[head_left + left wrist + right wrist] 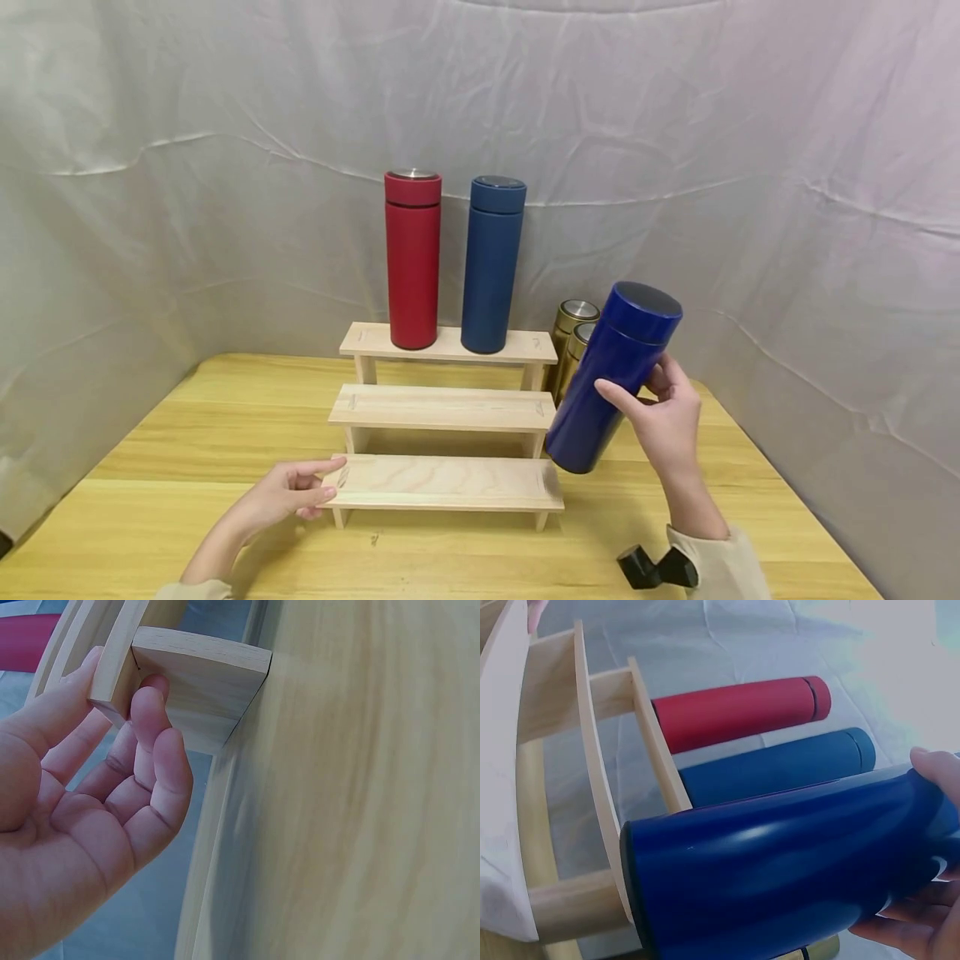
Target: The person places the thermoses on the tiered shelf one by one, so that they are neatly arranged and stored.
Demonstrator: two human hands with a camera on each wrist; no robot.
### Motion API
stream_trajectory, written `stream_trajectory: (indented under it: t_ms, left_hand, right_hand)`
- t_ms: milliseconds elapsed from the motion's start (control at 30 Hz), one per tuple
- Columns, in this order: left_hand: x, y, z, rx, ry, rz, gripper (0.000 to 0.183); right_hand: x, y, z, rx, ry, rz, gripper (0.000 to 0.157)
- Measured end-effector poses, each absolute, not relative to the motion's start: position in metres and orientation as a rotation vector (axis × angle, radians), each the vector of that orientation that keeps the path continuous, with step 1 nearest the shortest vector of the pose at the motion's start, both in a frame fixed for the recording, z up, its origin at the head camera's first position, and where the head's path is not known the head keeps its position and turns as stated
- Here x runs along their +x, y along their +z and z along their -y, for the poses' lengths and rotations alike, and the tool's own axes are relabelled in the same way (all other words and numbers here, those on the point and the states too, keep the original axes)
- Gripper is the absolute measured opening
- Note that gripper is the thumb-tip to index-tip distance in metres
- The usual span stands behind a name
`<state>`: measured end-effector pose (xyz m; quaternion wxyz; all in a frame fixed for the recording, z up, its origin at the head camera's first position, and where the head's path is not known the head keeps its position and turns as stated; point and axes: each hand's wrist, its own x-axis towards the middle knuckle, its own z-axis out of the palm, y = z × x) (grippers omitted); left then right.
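Observation:
A glossy dark blue thermos (611,379) is held tilted in my right hand (663,417), thumb on one side and fingers round the other. Its base hangs by the right end of the three-tier wooden shelf (450,483). In the right wrist view the blue thermos (780,862) fills the front. My left hand (288,490) pinches the left end of the lowest step; the left wrist view shows thumb and fingers (161,750) at that board's end. On the top step stand a red thermos (412,258) and a matte blue thermos (493,262), both upright.
Two gold thermoses (577,310) stand behind the shelf's right end, partly hidden by the blue one. A black device (656,568) sits by my right sleeve. Grey cloth (300,167) hangs behind the wooden table (150,467).

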<state>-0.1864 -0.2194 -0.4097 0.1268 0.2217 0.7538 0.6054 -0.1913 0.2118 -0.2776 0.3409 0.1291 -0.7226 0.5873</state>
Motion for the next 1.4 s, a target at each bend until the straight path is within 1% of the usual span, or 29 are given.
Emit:
stream_trajectory:
  t_ms: [500,900,1133,1267,1400]
  left_hand:
    - [-0.186,-0.408,0.22,0.617,1.763,-2.194,0.053]
    - [-0.187,-0.407,0.219,0.615,1.773,-2.179,0.053]
    - [-0.187,-0.407,0.218,0.601,1.756,-2.196,0.053]
    - [-0.187,-0.41,0.219,0.621,1.766,-2.178,0.053]
    - [-0.187,-0.412,0.22,0.63,1.776,-2.169,0.052]
  right_hand:
    - [-0.199,-0.276,-0.177,0.497,1.623,1.832,0.057]
    - [-0.21,-0.276,-0.15,0.456,1.73,1.847,0.057]
    - [-0.198,-0.263,-0.125,0.457,1.662,1.856,0.057]
    - [-0.201,-0.262,-0.117,0.463,1.654,1.85,0.057]
    - [-0.207,-0.263,-0.11,0.503,1.668,1.835,0.06]
